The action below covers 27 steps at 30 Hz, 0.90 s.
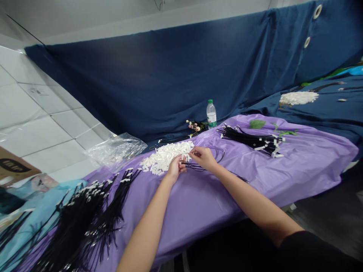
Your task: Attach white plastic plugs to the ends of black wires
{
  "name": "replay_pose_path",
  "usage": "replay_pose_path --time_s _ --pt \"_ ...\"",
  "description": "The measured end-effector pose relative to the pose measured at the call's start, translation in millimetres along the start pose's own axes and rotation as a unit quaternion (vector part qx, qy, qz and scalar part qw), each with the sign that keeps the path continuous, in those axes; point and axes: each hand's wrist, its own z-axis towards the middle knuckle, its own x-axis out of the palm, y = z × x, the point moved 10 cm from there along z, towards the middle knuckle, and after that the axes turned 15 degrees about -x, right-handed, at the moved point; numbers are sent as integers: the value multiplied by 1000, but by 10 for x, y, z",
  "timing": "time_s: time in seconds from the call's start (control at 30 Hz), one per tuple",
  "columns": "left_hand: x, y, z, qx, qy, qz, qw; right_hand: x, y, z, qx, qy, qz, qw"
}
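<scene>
My left hand [176,168] is closed around a few black cords [195,166] and a small white piece [183,156], at the right edge of a pile of white pieces [164,155]. Close beside it on the right, my right hand [202,156] pinches a thin black cord near the white piece. The cords trail to the right over the purple cloth [198,200]. Where the fingertips meet, the exact contact between cord and white piece is too small to tell.
Bundles of black cords with white ends [76,219] lie at the left, another bundle [252,140] at the right. Behind are a bottle [211,114], small flowers [195,126] and a clear plastic bag [119,149]. More white pieces [299,98] lie on blue cloth at the far right.
</scene>
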Motion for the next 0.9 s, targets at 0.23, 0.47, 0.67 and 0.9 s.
replay_pose_path --time_s 0.23,0.47,0.67,0.9 --pt "-9 -20 11 17 0 2 1000 10 14 5 -11 10 -15 1000" --pt "16 -50 0 54 21 19 998 36 47 5 -40 36 -49 997" --pt "68 -56 -39 57 38 28 997 86 76 -6 -63 64 -64 994" --pt "94 -26 -47 54 48 27 997 108 100 -13 -79 68 -69 992"
